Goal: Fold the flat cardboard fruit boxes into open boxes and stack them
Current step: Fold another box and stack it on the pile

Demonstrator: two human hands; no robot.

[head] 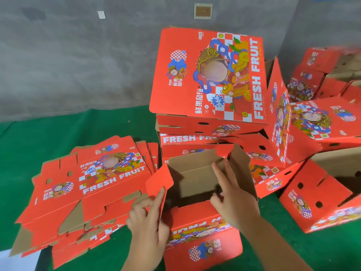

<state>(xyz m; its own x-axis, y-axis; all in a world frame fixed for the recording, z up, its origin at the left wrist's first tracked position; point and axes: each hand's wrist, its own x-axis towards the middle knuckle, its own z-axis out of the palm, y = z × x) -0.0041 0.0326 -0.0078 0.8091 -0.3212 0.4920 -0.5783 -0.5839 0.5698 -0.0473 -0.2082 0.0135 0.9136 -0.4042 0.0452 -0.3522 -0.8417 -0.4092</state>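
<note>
A red printed fruit box (199, 227) stands half-formed in front of me, its brown inside open upward. My left hand (148, 218) holds the box's left side, with the forefinger stretched up along a raised red flap (159, 181). My right hand (232, 190) reaches into the opening with straight fingers pressing against the right inner wall (241, 169). A pile of flat red box blanks (84, 188) lies to the left on the green floor. Behind the box rises a stack of folded boxes (207, 133).
On top of the stack lies a box with "FRESH FRUIT" print (211, 75). More folded boxes (322, 192) are heaped at the right, some tipped on their sides. A grey concrete wall (78, 55) closes the back. The green floor covering (39, 137) shows at left.
</note>
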